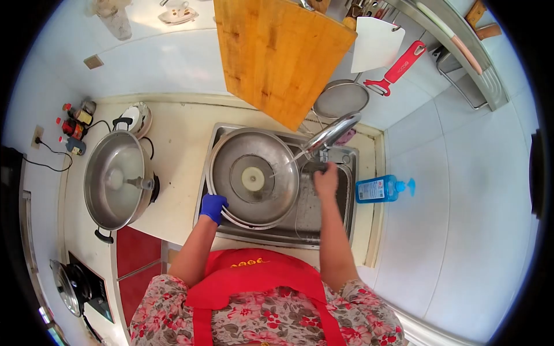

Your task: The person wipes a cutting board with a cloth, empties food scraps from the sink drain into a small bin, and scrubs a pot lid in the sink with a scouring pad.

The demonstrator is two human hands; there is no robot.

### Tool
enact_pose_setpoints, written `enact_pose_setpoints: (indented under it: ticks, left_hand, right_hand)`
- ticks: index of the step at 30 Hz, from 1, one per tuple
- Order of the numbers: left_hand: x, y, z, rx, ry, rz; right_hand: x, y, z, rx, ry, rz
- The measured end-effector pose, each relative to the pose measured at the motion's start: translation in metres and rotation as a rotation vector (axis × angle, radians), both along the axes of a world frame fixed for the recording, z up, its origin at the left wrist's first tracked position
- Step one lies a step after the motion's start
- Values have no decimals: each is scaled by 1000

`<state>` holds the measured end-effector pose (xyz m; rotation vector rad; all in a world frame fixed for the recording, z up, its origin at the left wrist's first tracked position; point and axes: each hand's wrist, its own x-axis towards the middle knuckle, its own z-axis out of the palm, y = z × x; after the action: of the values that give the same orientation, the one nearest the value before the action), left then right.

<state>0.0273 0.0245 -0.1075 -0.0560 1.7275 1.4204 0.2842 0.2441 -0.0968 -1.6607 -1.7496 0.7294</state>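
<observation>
My left hand [214, 208] wears a blue glove and is closed on the near-left rim of a large round steel pot lid [231, 155]. The lid lies hollow side up across the sink [340, 213], with a pale disc at its centre. A thin stream of water runs into it from the chrome tap [332, 134]. My right hand [326, 181], bare, is just below the tap's base, over the right part of the sink. Its fingers are curled, and I cannot make out what is in them.
A wide steel pot [115, 179] with clear liquid stands on the left counter, bowls [137, 118] behind it. Sauce bottles [72, 128] line the left wall. A blue pump bottle [381, 189] is right of the sink. A cutting board [283, 52], strainer [341, 99] and red peeler [398, 68] are behind.
</observation>
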Motion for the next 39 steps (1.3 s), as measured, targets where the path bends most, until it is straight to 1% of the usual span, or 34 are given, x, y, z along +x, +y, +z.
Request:
enact_pose_setpoints:
  ticks: [1, 3, 5, 6, 7, 8, 10, 11, 12, 13, 14, 15, 16, 17, 18, 19, 20, 22, 23, 24, 25, 26, 28, 30, 32, 33, 34, 36, 37, 38, 39]
  left_hand:
    - [-1, -2, -6, -5, -3, 6]
    - [-5, -9, -18, 63, 105, -153]
    - [-2, -15, -8, 60, 80, -167]
    - [2, -16, -3, 59, 51, -175]
    - [8, -15, -2, 10, 123, -189]
    - [11, -14, 0, -41, 251, -230]
    - [1, -17, -26, -84, 940, -777]
    - [0, -14, -15, -87, 940, -775]
    - [2, -5, 6, -45, 631, -517]
    - [0, 1, 18, -1, 325, -259]
    - [-4, 2, 17, 0, 328, -259]
    - [-7, 3, 11, -35, 410, -223]
    - [-7, 1, 1, -73, 487, -188]
    - [-9, -2, -12, 6, 368, -149]
    - [-13, -9, -37, 4, 365, -148]
    - [-21, -16, -66, 12, 656, -345]
    - [-19, -18, -57, 19, 739, -415]
    - [-14, -22, -39, 40, 913, -540]
    - [-5, -12, -9, -21, 645, -291]
    - [0, -5, 6, -80, 368, -44]
    - [-2, -3, 2, -1, 294, 12]
    - [-1, 1, 3, -2, 288, 14]
    - [6, 10, 6, 88, 204, 132]
    - [10, 15, 2, 102, 187, 141]
    - [15, 21, -5, 55, 136, 216]
    - [22, 24, -8, 103, 145, 306]
    - [22, 25, -12, 97, 145, 303]
    - [19, 28, -16, 24, 12, 390]
    - [16, 27, -14, 130, -117, 451]
    - [12, 25, -13, 128, -117, 450]
    - [6, 24, -11, 87, -58, 425]
  right_hand:
    - [-20, -18, 4, 14, 111, 78]
    - [-55, -29, -20, 11, 21, 246]
    - [-88, -29, -20, 4, -58, 199]
    - [-106, -27, -20, 5, -51, 203]
    - [-125, -26, -22, 111, -4, 205]
    - [-144, -30, -24, 218, 42, 206]
    - [-182, -56, 4, 77, 284, 412]
    - [-193, -77, 12, 136, 289, 552]
    - [-194, -97, 16, 197, 293, 690]
    - [-190, -108, 19, 198, 293, 691]
    - [-186, -119, 23, 190, 318, 799]
    - [-183, -123, 24, 180, 341, 906]
    - [-184, -117, 24, 174, 338, 905]
    - [-187, -104, 24, 228, 297, 865]
    - [-191, -87, 26, 291, 259, 826]
    - [-193, -66, 21, 147, 285, 710]
    - [-190, -47, 16, 0, 310, 592]
    - [-166, -25, 30, -139, 155, 456]
    - [-149, -19, 17, 43, -27, 482]
    - [-132, -18, -6, 225, -214, 505]
    - [-118, -24, -29, 202, -232, 472]
    - [-105, -34, -45, 178, -248, 438]
    - [-100, -74, -59, 7, -429, 464]
    - [-102, -111, -53, -133, -331, 492]
    - [-113, -137, -32, -160, -177, 614]
    - [-123, -147, -28, -88, -15, 651]
    - [-131, -153, -19, -14, 149, 683]
    - [-132, -163, 13, 22, 160, 719]
    - [-132, -166, 24, 62, 168, 758]
    - [-126, -164, 17, 61, 168, 757]
    - [-113, -157, 2, 155, 29, 767]
